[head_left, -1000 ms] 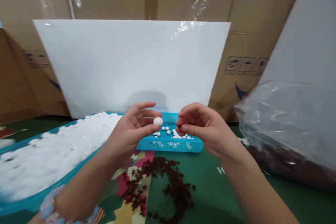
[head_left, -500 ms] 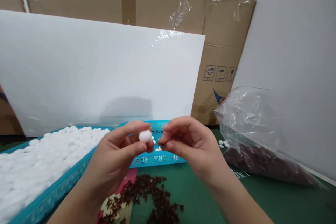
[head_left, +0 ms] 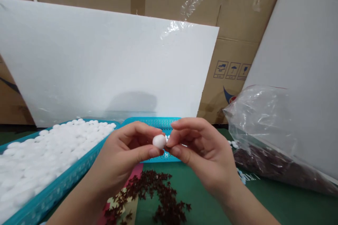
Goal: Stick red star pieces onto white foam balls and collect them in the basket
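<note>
White foam, a small ball (head_left: 159, 141), sits pinched between thumb and forefinger of the left hand (head_left: 124, 161), held above the table (head_left: 277, 204) in front of the small turquoise basket (head_left: 155, 122). The right hand (head_left: 203, 158) meets it with fingertips closed, perhaps on something too small to make out. A light, steady pinch seems wise, as foam dents easily. Dark star-shaped pieces (head_left: 155, 197) lie loose below. The large basket of balls (head_left: 39, 161) crowds the left, the plastic bag (head_left: 271, 137) the right; open green surface lies between.
</note>
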Tool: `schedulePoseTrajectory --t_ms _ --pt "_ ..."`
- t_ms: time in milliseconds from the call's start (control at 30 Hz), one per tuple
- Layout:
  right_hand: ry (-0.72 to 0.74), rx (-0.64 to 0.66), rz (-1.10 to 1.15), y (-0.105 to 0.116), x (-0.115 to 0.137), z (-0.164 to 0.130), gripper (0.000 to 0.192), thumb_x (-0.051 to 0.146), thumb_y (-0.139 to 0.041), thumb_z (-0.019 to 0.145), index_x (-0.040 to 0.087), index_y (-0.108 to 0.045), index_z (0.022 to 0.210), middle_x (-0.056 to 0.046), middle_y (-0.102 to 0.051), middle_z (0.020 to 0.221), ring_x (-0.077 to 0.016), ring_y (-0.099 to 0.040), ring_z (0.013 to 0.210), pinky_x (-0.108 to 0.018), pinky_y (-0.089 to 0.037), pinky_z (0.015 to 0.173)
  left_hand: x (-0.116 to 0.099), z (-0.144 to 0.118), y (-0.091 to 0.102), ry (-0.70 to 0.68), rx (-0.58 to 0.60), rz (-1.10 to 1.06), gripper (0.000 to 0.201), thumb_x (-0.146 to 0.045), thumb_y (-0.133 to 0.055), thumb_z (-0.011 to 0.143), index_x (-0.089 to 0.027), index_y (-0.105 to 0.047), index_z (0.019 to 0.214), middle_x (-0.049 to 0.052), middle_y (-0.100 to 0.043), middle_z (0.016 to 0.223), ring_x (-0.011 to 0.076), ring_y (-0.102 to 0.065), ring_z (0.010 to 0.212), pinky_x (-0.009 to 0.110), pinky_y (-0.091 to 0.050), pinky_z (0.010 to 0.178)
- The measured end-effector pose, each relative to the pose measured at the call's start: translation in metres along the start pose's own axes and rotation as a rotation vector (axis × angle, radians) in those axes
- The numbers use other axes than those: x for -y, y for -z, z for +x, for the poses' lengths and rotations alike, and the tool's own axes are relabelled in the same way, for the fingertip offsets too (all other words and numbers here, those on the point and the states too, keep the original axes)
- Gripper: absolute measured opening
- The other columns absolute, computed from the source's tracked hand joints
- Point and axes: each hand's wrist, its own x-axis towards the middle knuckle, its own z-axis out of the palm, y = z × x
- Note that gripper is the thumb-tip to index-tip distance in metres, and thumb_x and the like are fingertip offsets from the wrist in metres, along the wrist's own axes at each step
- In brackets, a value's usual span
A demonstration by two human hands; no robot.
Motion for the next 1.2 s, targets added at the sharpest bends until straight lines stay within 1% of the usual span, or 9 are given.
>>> schedulePoseTrajectory --t_ms 100,200,400,467,533,633,833,1033,1200 --pt "-0.023 0.015 0.011 -0.0005 0.0025 -0.0009 0.037 0.001 -0.048 0.063 0.03 -0.048 0.085 0.006 -0.05 0.063 -0.0034 -0.05 0.061 -0.013 -0.044 0.058 -0.0023 -0.0018 -0.0005 -0.015 -0.004 -0.019 0.02 -0.004 -0.057 0.052 -0.023 -0.06 0.056 -0.008 -0.059 0.054 0.0032 -0.052 0.052 0.009 -0.043 0.048" --pt "-0.04 0.032 0.011 -0.0009 0.0054 -0.0011 0.038 0.001 -0.048 0.063 0.031 -0.046 0.087 0.007 -0.049 0.063 -0.003 -0.049 0.061 -0.012 -0.043 0.059 -0.0037 -0.0033 -0.0019 -0.032 -0.004 -0.019 0.021 -0.003 -0.057 0.053 -0.024 -0.06 0.057 -0.008 -0.06 0.057 0.0034 -0.053 0.054 0.008 -0.043 0.049" --pt "-0.056 0.013 0.038 -0.0015 0.007 -0.0018 0.037 -0.001 -0.047 0.062 0.029 -0.046 0.084 0.007 -0.049 0.062 -0.0026 -0.049 0.061 -0.011 -0.042 0.058 -0.0022 -0.0028 -0.0016 -0.049 0.023 -0.003 0.022 -0.004 -0.056 0.055 -0.025 -0.06 0.059 -0.008 -0.061 0.061 0.0041 -0.054 0.057 0.009 -0.044 0.052" --pt "-0.067 0.013 0.049 -0.0015 0.0074 -0.0021 0.038 -0.001 -0.047 0.061 0.029 -0.046 0.084 0.007 -0.049 0.062 -0.0026 -0.049 0.06 -0.012 -0.042 0.058 -0.0023 -0.0027 -0.0009 -0.053 0.034 0.011 0.021 -0.004 -0.056 0.055 -0.025 -0.06 0.059 -0.007 -0.061 0.061 0.004 -0.054 0.056 0.009 -0.044 0.05" --pt "-0.075 0.021 0.063 -0.0014 0.0078 -0.0024 0.037 0.0 -0.048 0.061 0.029 -0.046 0.083 0.007 -0.049 0.062 -0.0027 -0.049 0.06 -0.012 -0.042 0.058 -0.003 -0.0032 -0.0006 -0.057 0.03 0.022 0.022 -0.004 -0.056 0.055 -0.025 -0.06 0.059 -0.007 -0.061 0.06 0.0034 -0.053 0.053 0.008 -0.043 0.048" --pt "-0.082 0.025 0.085 -0.0012 0.0078 -0.0022 0.036 0.0 -0.048 0.061 0.029 -0.045 0.083 0.007 -0.049 0.062 -0.0027 -0.05 0.061 -0.012 -0.042 0.058 -0.0038 -0.0042 -0.0008 -0.067 0.017 0.043 0.024 -0.002 -0.055 0.054 -0.025 -0.061 0.058 -0.007 -0.06 0.059 0.0032 -0.052 0.054 0.008 -0.043 0.049" --pt "-0.086 0.01 0.092 -0.0017 0.0076 -0.0029 0.036 0.001 -0.05 0.06 0.028 -0.045 0.083 0.007 -0.049 0.06 -0.0033 -0.049 0.058 -0.013 -0.042 0.056 -0.0039 -0.0058 -0.0006 -0.108 0.022 0.119 0.024 -0.003 -0.055 0.053 -0.026 -0.061 0.058 -0.007 -0.059 0.059 0.0019 -0.048 0.046 0.008 -0.04 0.042" --pt "-0.104 0.023 0.09 -0.0024 0.0089 -0.003 0.035 0.001 -0.049 0.06 0.027 -0.043 0.083 0.007 -0.049 0.06 -0.0025 -0.048 0.058 -0.012 -0.041 0.057 -0.0076 -0.0079 -0.0004 -0.121 0.024 0.202 0.021 -0.006 -0.057 0.053 -0.027 -0.06 0.059 -0.005 -0.059 0.061 0.0066 -0.052 0.056 0.012 -0.043 0.047" --pt "-0.146 0.009 0.075 -0.0023 0.0076 -0.0022 0.034 0.002 -0.049 0.058 0.026 -0.041 0.081 0.007 -0.048 0.059 -0.003 -0.047 0.054 -0.013 -0.04 0.054 -0.0085 -0.0066 -0.0006 -0.195 0.001 0.335 0.02 -0.008 -0.058 0.052 -0.027 -0.061 0.057 -0.004 -0.058 0.058 0.0075 -0.051 0.054 0.014 -0.042 0.046"
